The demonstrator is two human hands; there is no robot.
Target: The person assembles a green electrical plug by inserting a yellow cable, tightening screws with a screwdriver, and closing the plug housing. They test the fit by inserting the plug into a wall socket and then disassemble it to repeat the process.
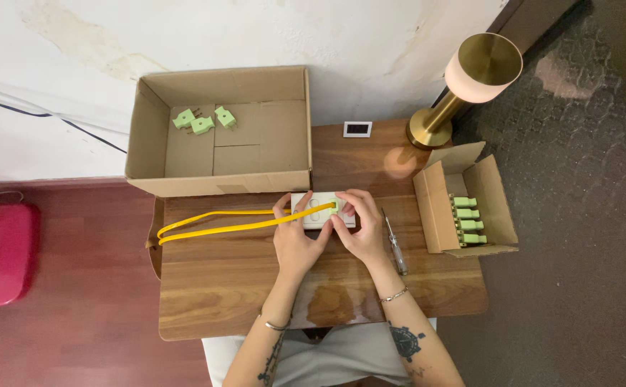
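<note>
Hands are meeting on a white rectangular plastic socket block point(321, 210) near the wooden table's point(220, 287) far edge: left hand point(295, 240) gripping its near side over the yellow looped cable point(220, 223), right hand point(359, 226) pinching its right end; bare wood is lying open nearer the person.

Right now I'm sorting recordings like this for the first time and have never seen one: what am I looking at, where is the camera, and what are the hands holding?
There is no machine here: a person works with two bare hands, and the one picture comes from a camera worn on their head, looking down at a small wooden table.

The left hand and right hand both rest on a white socket block, and their grip also pinches a yellow cable, which loops off to the left.

A screwdriver lies right of the hands. A small open carton holds green plugs; a big open box behind holds three more. A brass lamp stands at the back corner.
</note>
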